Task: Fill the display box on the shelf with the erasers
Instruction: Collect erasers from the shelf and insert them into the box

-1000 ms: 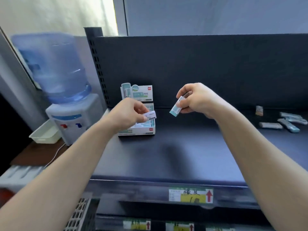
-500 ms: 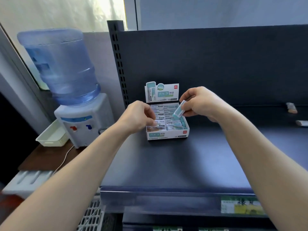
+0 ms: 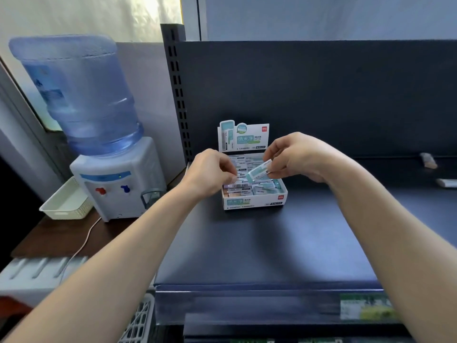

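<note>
A white and teal display box (image 3: 254, 202) stands on the dark shelf (image 3: 259, 243) near its left upright, header card raised at the back, with several wrapped erasers lying in rows inside. My right hand (image 3: 299, 157) pinches a teal and white eraser (image 3: 258, 170), tilted, just above the box's middle. My left hand (image 3: 210, 174) is at the box's left side, fingers curled down into it, pinching a second eraser (image 3: 232, 180) that they mostly hide.
Two loose erasers (image 3: 429, 161) (image 3: 447, 183) lie at the shelf's far right. A water dispenser (image 3: 116, 186) with a blue bottle (image 3: 79, 95) and a cream basket (image 3: 65, 204) sit on a brown table to the left. A price label (image 3: 366, 308) marks the shelf's front edge.
Both hands have come down to the display box, each with an eraser. The left hand's fingers now reach into it. The view has shifted left, so the box sits nearer the middle.
</note>
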### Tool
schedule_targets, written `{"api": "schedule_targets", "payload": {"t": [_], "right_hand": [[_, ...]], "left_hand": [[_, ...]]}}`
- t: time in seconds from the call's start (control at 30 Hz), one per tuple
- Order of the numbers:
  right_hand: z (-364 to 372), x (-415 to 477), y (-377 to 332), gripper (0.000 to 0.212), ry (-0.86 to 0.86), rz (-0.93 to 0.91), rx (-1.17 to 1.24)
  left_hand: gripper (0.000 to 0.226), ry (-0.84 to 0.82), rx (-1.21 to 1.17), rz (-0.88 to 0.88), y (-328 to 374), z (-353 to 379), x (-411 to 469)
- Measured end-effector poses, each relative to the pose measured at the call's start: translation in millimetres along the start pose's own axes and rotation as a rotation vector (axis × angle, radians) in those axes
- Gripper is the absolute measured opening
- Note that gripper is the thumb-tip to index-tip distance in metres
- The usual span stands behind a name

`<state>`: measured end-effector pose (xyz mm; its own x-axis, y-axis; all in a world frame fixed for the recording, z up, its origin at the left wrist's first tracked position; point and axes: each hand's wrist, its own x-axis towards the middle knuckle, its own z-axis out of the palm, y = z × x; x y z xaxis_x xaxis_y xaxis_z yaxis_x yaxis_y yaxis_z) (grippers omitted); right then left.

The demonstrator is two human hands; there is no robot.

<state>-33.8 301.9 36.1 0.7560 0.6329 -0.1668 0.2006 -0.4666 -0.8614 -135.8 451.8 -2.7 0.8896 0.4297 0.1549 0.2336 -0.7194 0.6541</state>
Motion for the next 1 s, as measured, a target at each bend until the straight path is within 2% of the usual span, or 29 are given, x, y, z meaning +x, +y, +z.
{"api": "schedule_targets", "payload": {"t": [0.2, 0.33, 0.47, 0.53, 0.67, 0.77, 1.0], "right_hand": [[17, 0, -5, 0.018, -0.128, 0.019, -0.028], [28, 0, -7, 0.016, -0.129, -0.004, -0.138], [36, 4, -6, 0.017, -0.043, -0.052, -0.402], [39, 5, -3, 0.019, -0.007, -0.064, -0.451], [28, 3, 2, 0.022, 0.069, -0.091, -0.376], [1, -3, 10, 0.013, 0.148, -0.069, -0.359], [-105, -43, 66, 0.01, 0.36, 0.074, -0.342]], "left_hand": [[0.005, 0.072, -0.047, -0.009, -8, -11, -3], [0.008, 0.099, -0.05, -0.002, -11, -15, -10], [0.009, 0.101, -0.048, 0.012, -9, -16, -16], [0.008, 0.1, -0.048, 0.033, -5, -16, -17], [0.008, 0.075, -0.063, 0.07, 9, -12, -16], [0.008, 0.052, -0.086, 0.126, 27, 0, -11], [0.008, -0.176, -0.131, 0.333, 112, 70, -3]]}}
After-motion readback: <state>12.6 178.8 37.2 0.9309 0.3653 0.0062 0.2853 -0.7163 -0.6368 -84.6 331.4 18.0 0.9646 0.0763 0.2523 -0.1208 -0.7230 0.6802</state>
